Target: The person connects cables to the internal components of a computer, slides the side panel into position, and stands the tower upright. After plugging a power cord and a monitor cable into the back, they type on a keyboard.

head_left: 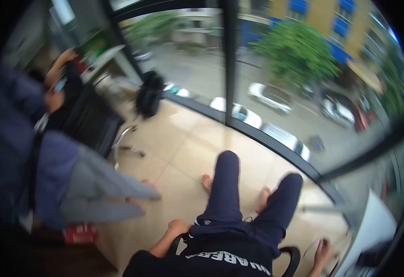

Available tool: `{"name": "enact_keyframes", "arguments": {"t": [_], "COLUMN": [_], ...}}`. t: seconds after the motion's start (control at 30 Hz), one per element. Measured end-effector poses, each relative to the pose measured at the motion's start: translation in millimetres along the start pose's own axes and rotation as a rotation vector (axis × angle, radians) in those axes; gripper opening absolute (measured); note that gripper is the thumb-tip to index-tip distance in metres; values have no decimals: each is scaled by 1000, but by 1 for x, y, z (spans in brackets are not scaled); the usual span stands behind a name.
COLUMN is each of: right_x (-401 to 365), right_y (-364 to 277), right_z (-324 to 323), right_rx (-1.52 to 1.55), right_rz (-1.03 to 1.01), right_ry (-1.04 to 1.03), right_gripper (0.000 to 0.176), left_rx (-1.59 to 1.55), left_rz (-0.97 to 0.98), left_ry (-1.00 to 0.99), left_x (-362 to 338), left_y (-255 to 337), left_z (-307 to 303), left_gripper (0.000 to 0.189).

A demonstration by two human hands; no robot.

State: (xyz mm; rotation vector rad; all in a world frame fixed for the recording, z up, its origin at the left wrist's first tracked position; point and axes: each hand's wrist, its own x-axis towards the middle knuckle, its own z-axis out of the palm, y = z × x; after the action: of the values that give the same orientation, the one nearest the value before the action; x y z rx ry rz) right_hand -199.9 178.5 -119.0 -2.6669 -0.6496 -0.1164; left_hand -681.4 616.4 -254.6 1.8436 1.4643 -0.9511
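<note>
My left hand (178, 226) is beside my left hip, next to the chair armrest (176, 243). Its fingers are curled closed, and their inner side is hidden. Out past the other armrest (292, 259), my right hand (323, 253) is closed around something small and dark that blur keeps me from naming. A thin, curved, cord-like line (306, 249) shows beside it. I sit with knees apart in dark trousers (225, 189), bare feet on the tiled floor.
A person in grey trousers (95, 184) is close on the left. Behind them are a black office chair (95, 120) and another person's arm (59, 69). A red box (81, 234) lies lower left. Window frames (252, 134) border the floor ahead; a white panel (370, 226) stands right.
</note>
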Motion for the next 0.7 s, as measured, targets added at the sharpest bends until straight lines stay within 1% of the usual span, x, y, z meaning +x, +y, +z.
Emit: {"name": "enact_keyframes", "arguments": {"t": [0.03, 0.07, 0.1, 0.13, 0.17, 0.2, 0.23, 0.27, 0.3, 0.33, 0.4, 0.43, 0.47, 0.5, 0.53, 0.57, 0.6, 0.67, 0.7], "right_x": [-16, -22, -32, -38, -40, -47, -52, -57, -64, -71, -86, -90, -92, -97, -100, -101, -101, -105, -106], "right_y": [-2, -55, -62, -60, -72, -68, -68, -60, -53, -48, -33, -26, -19, -14, -5, 4, 13, 29, 41], "right_z": [-10, -45, -59, -69, -92, -106, -124, -134, -145, -155, -168, -174, -181, -189, -193, -198, -204, -209, -208], "right_rx": [-4, 16, 6, -32, -75, 9, -41, -45, -41, -64, -97, -109, -119, -89, -133, -181, -226, -197, -184], "right_rz": [23, 64, 124, 53, 73, 90, 111, 123, 143, 173, 237, 253, 261, 351, 340, 327, 315, 374, 388], "right_ry": [45, 134, 214, 394, 474, 575, 642, 752, 849, 927, 1027, 1083, 1136, 1123, 1147, 1168, 1184, 1101, 1067], "right_gripper": [16, 15, 14, 11, 9, 9, 9, 8, 7, 8, 10, 11, 12, 13, 13, 13, 13, 18, 19], "left_rx": [74, 176, 262, 344, 381, 436, 487, 535, 587, 614, 339, 351, 331, 277, 135, 61, -35, -189, -186], "left_rz": [48, 113, 162, 201, 204, 284, 352, 405, 521, 620, 622, 832, 946, 1043, 1197, 1319, 1519, 1721, 1744], "left_ry": [1, 6, -4, -3, 14, 18, 2, 0, 0, -7, 11, 182, 273, 315, 304, 309, 325, 188, 126], "left_x": [9, 21, 35, 47, 42, 65, 80, 78, 90, 98, 108, 107, 55, 33, 4, -34, -57, -111, -162], "left_y": [6, 16, 24, 29, 49, 54, 68, 93, 115, 132, 182, 210, 249, 285, 319, 352, 383, 440, 458], "left_z": [-5, -14, -17, -25, -39, -44, -52, -66, -77, -87, -98, -106, -118, -122, -123, -124, -122, -110, -104], "left_gripper": [74, 74, 74, 74, 74, 71, 68, 66, 64, 62, 56, 54, 57, 55, 50, 43, 38, 33, 33]}}
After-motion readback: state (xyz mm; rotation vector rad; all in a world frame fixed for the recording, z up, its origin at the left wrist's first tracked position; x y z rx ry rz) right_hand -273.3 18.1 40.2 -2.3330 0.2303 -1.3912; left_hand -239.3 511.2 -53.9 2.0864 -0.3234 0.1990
